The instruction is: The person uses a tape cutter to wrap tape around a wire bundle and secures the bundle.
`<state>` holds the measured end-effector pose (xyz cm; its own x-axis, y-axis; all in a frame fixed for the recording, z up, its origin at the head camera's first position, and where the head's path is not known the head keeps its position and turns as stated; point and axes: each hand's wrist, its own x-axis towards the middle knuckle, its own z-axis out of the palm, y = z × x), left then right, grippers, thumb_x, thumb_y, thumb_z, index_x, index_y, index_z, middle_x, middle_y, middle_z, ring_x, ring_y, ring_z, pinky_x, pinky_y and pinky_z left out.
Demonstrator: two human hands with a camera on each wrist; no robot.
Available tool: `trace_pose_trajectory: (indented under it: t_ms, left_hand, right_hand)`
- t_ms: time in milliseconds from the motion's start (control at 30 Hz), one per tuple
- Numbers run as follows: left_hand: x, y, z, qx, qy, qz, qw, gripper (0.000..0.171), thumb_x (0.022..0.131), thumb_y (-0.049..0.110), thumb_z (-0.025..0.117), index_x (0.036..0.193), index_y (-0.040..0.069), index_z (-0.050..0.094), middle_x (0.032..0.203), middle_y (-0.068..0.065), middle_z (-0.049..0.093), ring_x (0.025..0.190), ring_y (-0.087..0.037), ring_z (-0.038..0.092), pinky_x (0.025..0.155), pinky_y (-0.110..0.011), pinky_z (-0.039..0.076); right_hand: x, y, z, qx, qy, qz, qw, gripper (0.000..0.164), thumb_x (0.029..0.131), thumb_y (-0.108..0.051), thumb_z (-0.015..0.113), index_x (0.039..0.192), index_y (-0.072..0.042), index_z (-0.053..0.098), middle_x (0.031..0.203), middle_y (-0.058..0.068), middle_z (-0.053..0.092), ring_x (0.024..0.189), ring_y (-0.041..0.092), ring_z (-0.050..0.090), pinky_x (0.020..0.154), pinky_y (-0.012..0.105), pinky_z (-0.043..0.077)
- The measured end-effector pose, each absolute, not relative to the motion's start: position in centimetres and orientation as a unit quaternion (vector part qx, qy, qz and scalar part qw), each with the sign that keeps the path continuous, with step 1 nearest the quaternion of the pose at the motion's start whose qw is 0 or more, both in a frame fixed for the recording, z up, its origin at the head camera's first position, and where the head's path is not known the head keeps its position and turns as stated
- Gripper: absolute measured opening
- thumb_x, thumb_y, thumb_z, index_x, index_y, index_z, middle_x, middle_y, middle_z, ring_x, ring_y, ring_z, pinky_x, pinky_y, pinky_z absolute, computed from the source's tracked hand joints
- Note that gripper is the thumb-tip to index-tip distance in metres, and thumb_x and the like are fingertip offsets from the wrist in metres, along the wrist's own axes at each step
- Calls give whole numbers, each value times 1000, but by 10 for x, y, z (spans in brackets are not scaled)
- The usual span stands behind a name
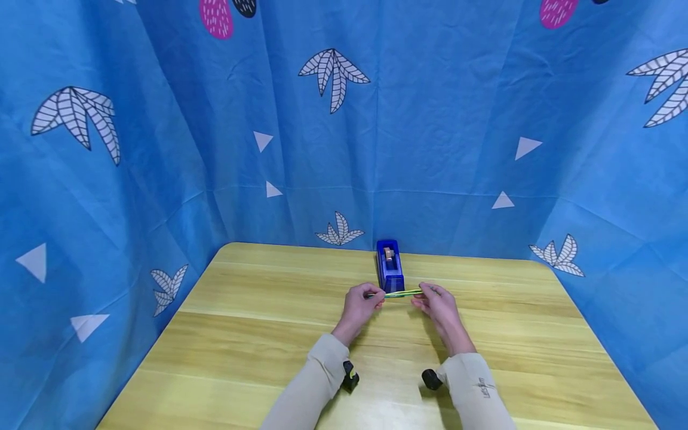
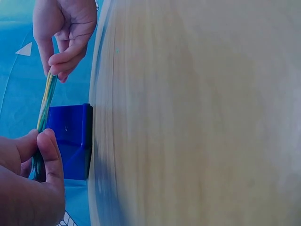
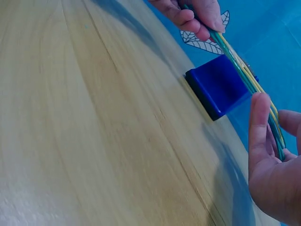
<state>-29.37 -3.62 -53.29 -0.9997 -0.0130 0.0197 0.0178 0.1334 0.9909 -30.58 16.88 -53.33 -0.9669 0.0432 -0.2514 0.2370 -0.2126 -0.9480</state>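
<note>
A thin bundle of green and yellow wires (image 1: 402, 293) stretches between the two hands above the table. My left hand (image 1: 360, 304) pinches one end between thumb and fingers, and a dark part of the bundle (image 2: 39, 165) shows inside that grip in the left wrist view. At the other end, my right hand (image 1: 442, 309) holds the strands between thumb and fingers. In the right wrist view the wires (image 3: 240, 66) run side by side, fairly straight, and pass into the right hand (image 3: 270, 155). Just behind them stands a blue tape dispenser (image 1: 395, 282).
The dispenser carries a small roll of tape (image 1: 389, 254) and stands near the back edge of the wooden table (image 1: 258, 334). Blue patterned curtains (image 1: 430, 119) hang behind and at both sides. Black devices (image 1: 350, 377) sit at both wrists.
</note>
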Motion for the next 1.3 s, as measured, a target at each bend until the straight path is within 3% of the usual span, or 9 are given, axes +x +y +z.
trace_pose_trajectory:
  t_ms: [300, 467, 600, 933, 1167, 1300]
  left_hand:
    - [-294, -37, -532, 4, -762, -647, 14, 8, 95, 10, 75, 98, 2, 77, 87, -10, 76, 75, -20, 71, 68, -26, 59]
    - [-295, -39, -531, 14, -753, -658, -13, 18, 100, 17, 71, 107, 1, 75, 96, -17, 75, 83, -25, 72, 73, -29, 61]
    - [-299, -41, -532, 23, -742, -669, -36, 27, 103, 22, 66, 112, -2, 72, 98, -18, 75, 83, -23, 72, 75, -29, 61]
    - [-304, -44, -535, 21, -737, -675, -26, 21, 102, 11, 66, 109, -7, 71, 94, -20, 74, 73, -14, 66, 68, -24, 58]
    - [-306, -44, -535, 21, -729, -684, -20, 15, 99, 10, 69, 106, -3, 73, 92, -17, 74, 75, -16, 67, 69, -24, 58]
    - [-304, -44, -533, 15, -744, -668, -8, 13, 99, 12, 70, 103, 1, 76, 91, -17, 74, 76, -19, 67, 67, -25, 55]
  right_hand:
    - [-307, 165, -532, 115, 621, -774, 43, 36, 106, -10, 58, 137, 7, 49, 101, 5, 68, 77, 4, 72, 82, 18, 60]
    - [-308, 167, -534, 102, 617, -780, 33, 41, 105, -6, 59, 140, 11, 46, 93, 2, 69, 74, 4, 72, 80, 18, 61]
    - [-309, 168, -535, 89, 620, -779, 24, 47, 105, -3, 58, 147, 10, 43, 93, 3, 70, 76, 4, 73, 82, 18, 61]
    - [-311, 167, -534, 68, 638, -766, 19, 50, 105, -2, 57, 151, 7, 41, 97, 4, 68, 78, 4, 73, 85, 19, 60]
    - [-313, 163, -534, 94, 649, -754, 32, 51, 109, -14, 54, 152, 7, 38, 99, 6, 67, 76, 5, 72, 81, 20, 61]
    - [-313, 163, -533, 109, 652, -749, 45, 47, 110, -21, 53, 142, 10, 41, 99, 10, 67, 75, 8, 71, 77, 20, 61]
